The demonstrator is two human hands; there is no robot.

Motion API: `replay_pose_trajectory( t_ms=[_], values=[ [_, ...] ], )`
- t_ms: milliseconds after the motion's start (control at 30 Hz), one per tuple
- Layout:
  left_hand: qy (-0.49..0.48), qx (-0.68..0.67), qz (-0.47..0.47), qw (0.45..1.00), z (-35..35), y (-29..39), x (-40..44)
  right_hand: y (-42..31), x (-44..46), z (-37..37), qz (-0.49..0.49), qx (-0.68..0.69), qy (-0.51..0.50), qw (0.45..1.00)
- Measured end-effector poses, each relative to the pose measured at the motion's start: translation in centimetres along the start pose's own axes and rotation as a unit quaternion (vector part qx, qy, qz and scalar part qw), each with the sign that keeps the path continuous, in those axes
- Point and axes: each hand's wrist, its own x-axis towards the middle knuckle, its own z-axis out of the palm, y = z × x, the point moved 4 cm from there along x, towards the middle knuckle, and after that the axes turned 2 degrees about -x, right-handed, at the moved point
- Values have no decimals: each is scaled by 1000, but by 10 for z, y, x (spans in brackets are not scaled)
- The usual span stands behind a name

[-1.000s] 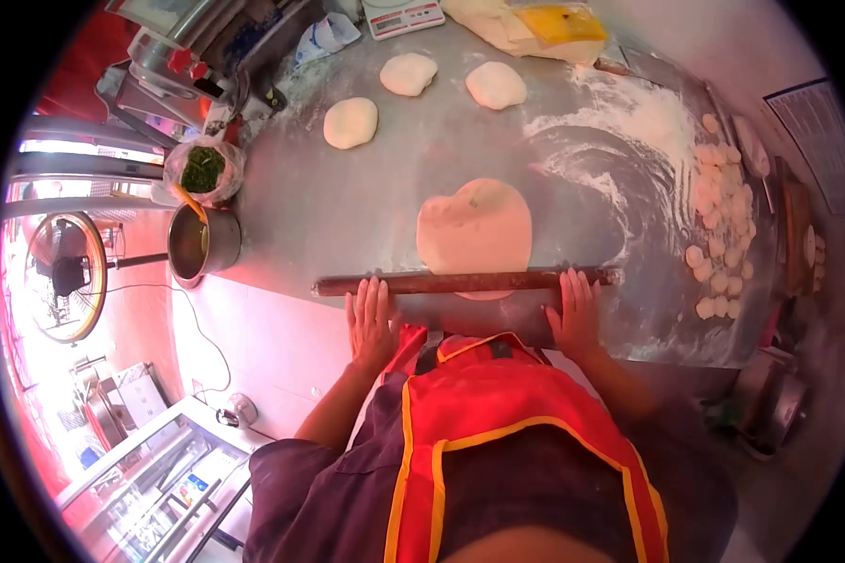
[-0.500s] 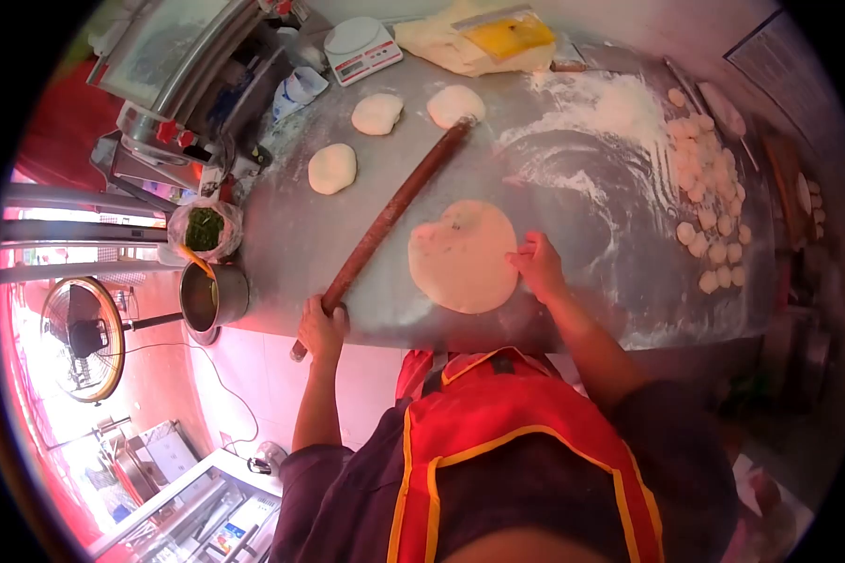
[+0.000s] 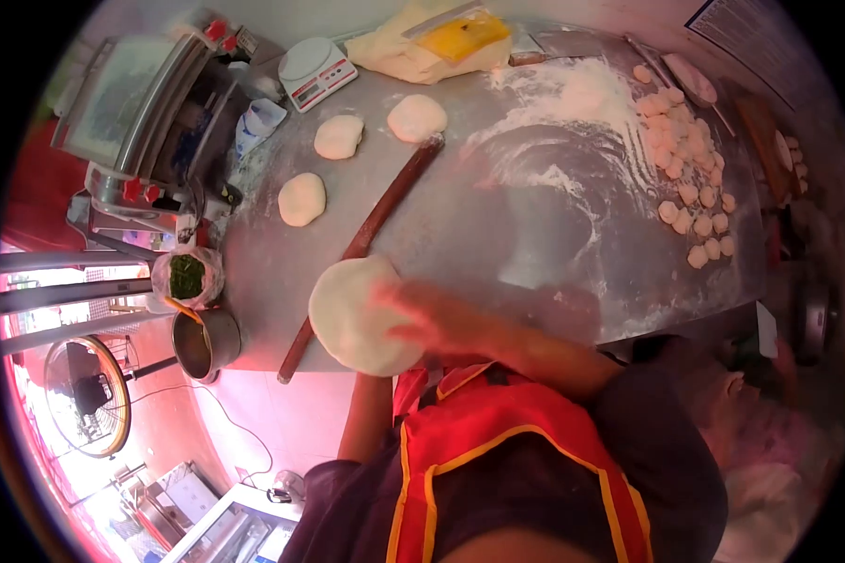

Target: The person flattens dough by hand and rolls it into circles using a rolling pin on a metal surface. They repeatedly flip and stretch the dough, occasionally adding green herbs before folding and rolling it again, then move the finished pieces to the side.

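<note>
A flat round of dough point(image 3: 352, 319) is held up at the front edge of the metal table, over part of the rolling pin point(image 3: 385, 208). My left forearm comes up beneath the dough, which hides my left hand. My right hand point(image 3: 418, 314), blurred by motion, lies over the dough's right side with its fingers stretched out and apart. The rolling pin rests slantwise on the table, out of my hands, its near end jutting past the edge. Beyond it sit three thick dough rounds: one at the left point(image 3: 301, 199), one in the middle point(image 3: 338, 137) and one farther back point(image 3: 417, 118).
Loose flour point(image 3: 582, 98) covers the back right of the table point(image 3: 498, 235). Several small dough pieces point(image 3: 676, 136) are heaped at the right. A kitchen scale point(image 3: 314, 70) stands at the back left. A metal pot point(image 3: 207, 342) and a bag of chopped greens point(image 3: 188, 275) are at the left.
The dough round has come off the table and moved left toward me. My left hand has let go of the rolling pin and is now behind the dough. My right hand has swung left.
</note>
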Motion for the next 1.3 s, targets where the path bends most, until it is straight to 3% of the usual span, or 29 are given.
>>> replay_pose_trajectory(
  t_ms=[33,67,100,133,167,233,333,400,467,567,600,633,667,767,867,900,1000,1033,1067,1167,1267,1300],
  values=[
    [3,-4,-17,1000,8,18,-5,17,-10,-14,-32,-62,82,994],
    [2,-4,-26,1000,14,29,-9,73,-30,-29,101,-123,170,973],
    [-1,-3,-35,999,21,40,-12,95,-31,-80,155,-63,230,959],
    [-6,1,-37,999,27,50,-13,147,-48,-109,393,-263,167,865],
    [-10,4,-39,999,31,56,-13,172,-71,-136,407,-407,226,786],
    [-18,8,-44,999,41,65,-12,212,-87,-160,457,-459,270,712],
    [-33,4,-43,999,55,69,1,217,-46,-121,443,-374,82,810],
    [-48,2,-44,998,66,67,18,163,-32,-61,233,-384,8,893],
    [-70,-6,-50,996,80,63,41,127,-53,-12,130,-339,-60,930],
    [-110,-19,-61,992,106,46,82,85,-54,-26,194,-44,29,980],
    [-123,-27,-64,990,115,38,97,89,-52,-28,281,130,101,945],
    [-134,-38,-69,988,125,29,109,95,-47,-27,355,298,169,870],
    [-144,-49,-68,986,134,19,122,103,-43,-25,412,452,230,757],
    [-157,-79,-43,984,153,-6,151,131,-22,-44,271,730,148,610],
    [-129,-101,-36,986,148,-13,149,142,-36,-75,383,531,283,701],
    [-110,-110,-51,987,143,-15,143,146,-46,-78,423,479,253,726],
    [16,-96,-210,973,97,-46,110,154,-86,-81,504,353,186,766],
    [50,58,-206,976,61,-62,103,154,-94,-82,511,337,183,769],
    [65,96,-220,969,57,-61,86,154,-100,-81,518,322,178,772],
    [84,273,-273,919,53,-49,40,163,-97,-76,452,214,131,856],
    [80,401,-260,875,61,-18,7,150,-67,-78,439,-73,52,894],
    [78,431,-245,865,60,-7,0,142,-52,-72,344,-150,93,922]
  ],
)
